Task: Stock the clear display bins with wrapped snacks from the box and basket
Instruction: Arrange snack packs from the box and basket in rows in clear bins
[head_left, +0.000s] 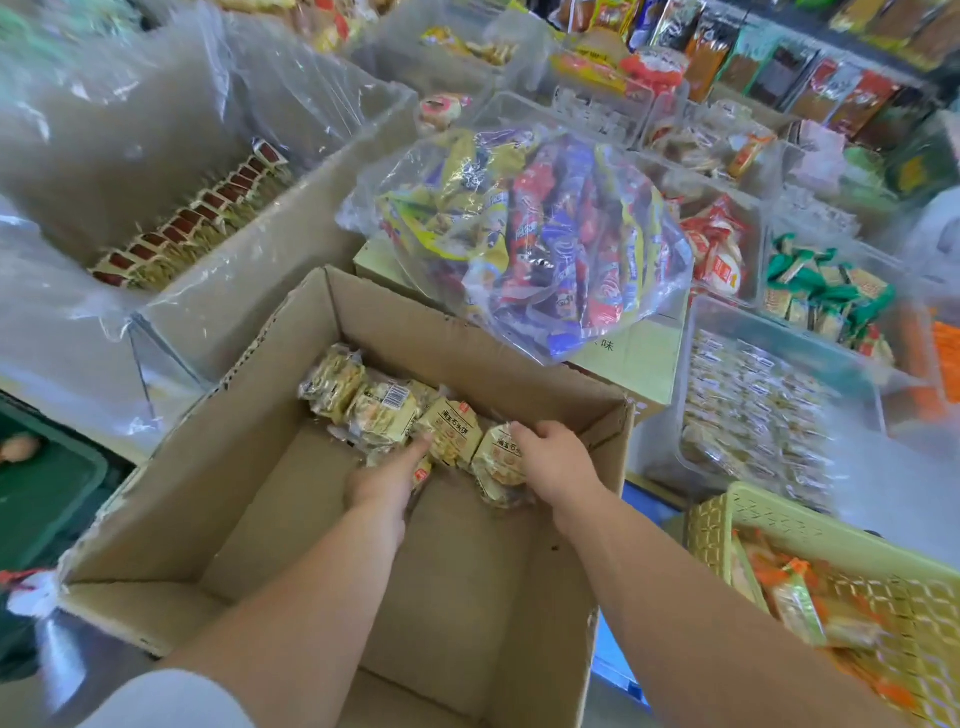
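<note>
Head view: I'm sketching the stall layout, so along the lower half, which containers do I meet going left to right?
Green crate → cardboard box → yellow-green basket. The clear bin overlaps the basket, so it is left out.

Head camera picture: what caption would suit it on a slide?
Left hand and right hand on pale wrapped snack packs at the far end of a cardboard box.

Well left of the left hand we see a green crate. Beyond the right hand we find a pale printed carton. On it lies a clear bag stuffed with yellow, red and blue packets. Far beyond, to the right, we make out rows of dark upright packets.
</note>
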